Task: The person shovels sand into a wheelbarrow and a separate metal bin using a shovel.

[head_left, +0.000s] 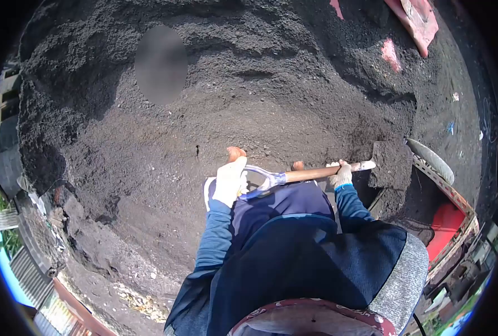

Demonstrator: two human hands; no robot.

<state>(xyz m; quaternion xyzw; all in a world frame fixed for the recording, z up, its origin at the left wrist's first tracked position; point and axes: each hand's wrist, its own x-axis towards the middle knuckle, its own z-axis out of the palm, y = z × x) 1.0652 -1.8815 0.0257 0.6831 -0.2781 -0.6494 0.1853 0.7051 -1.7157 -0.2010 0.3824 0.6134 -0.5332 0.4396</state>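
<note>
My left hand [230, 182], in a white glove, is closed on the D-shaped grip of a shovel [310, 174] with a wooden shaft. Farther down that shaft, close to its pale metal socket, my right hand [341, 175] wraps around it, also gloved. The shovel lies sideways in front of my thighs. At its right end a heap of dark soil [392, 168] covers the blade, which is hidden beneath it. This load overlaps the near side of a wooden-framed box [448, 196] with red inside.
Dark, loose soil [249, 112] spreads all around and rises in a bank ahead. A pale, flat oval piece [431, 161] leans at the box's far edge. Pinkish-red sheeting [417, 22] lies upper right. Corrugated metal sheets [28, 274] stand lower left.
</note>
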